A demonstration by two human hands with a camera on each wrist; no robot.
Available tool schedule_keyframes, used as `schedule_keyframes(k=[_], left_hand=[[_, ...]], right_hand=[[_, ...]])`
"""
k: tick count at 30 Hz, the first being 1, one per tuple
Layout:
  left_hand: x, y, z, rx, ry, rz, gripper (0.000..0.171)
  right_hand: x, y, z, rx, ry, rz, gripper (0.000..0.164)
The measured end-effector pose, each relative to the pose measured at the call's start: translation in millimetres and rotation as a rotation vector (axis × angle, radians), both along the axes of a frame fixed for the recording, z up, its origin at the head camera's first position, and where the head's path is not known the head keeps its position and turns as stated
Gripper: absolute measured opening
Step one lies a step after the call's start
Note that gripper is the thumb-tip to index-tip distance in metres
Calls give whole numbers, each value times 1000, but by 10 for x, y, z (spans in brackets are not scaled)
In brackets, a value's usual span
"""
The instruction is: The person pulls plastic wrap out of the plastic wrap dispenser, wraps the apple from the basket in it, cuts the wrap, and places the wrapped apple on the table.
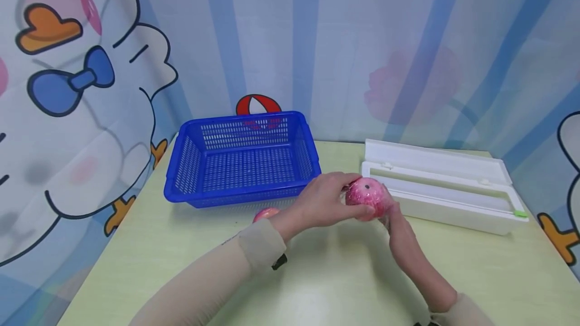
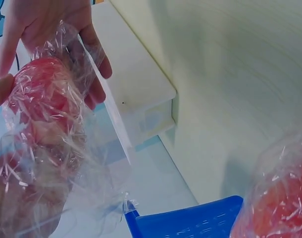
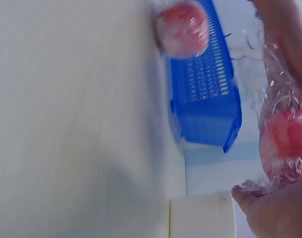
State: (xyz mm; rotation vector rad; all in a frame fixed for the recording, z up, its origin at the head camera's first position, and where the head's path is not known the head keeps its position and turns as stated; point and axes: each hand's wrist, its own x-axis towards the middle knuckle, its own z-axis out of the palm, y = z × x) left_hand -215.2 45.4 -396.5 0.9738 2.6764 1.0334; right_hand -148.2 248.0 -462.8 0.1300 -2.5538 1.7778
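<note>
My left hand [image 1: 323, 200] grips a round pink-red fruit [image 1: 366, 196], wrapped in clear cling film [image 2: 72, 114], above the table; thumb and fingers lie on opposite sides of it. A small dark dot shows on its near face. My right hand [image 1: 397, 225] is at the fruit's right side, touching the film. In the left wrist view the fingers of the right hand [image 2: 54, 22] extend fairly straight over bunched film. Another film-wrapped fruit [image 3: 183, 29] sits on the table by the basket, partly behind the left forearm in the head view.
A blue plastic basket [image 1: 246, 188] stands at the back left of the pale table [image 1: 335, 286]. To the right lies a long white cling film dispenser [image 1: 453, 215], lid raised, with a green piece [image 1: 519, 213] at its end. A printed curtain hangs behind.
</note>
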Motion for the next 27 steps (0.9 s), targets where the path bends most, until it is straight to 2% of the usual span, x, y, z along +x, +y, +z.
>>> schedule_keyframes(k=[2,6,10,15,18,21,27], left_hand=[[2,6,3,5,0,6,68],[16,24,7,3,-7,22,71],[28,40,-1,-11,8,25,72],[33,47,-16,-42,61,7,71],[30,52,-27,-58,71,-2,70],[25,46,-30,-66,66,-4,70],[-12,-1,15,-38,89,-16,71]], right_hand=[[-11,-52,18,-148,-47,-8,76],[-15,-173,40,-436,-60,4,83],[-11,-272,62,-651,-46,9,87],[-16,-322,72,-864,9,73,85],[-9,-331,57,-940,27,82,79],[-7,-334,43,-960,37,80,75],[-10,-199,49,-867,-8,160,86]])
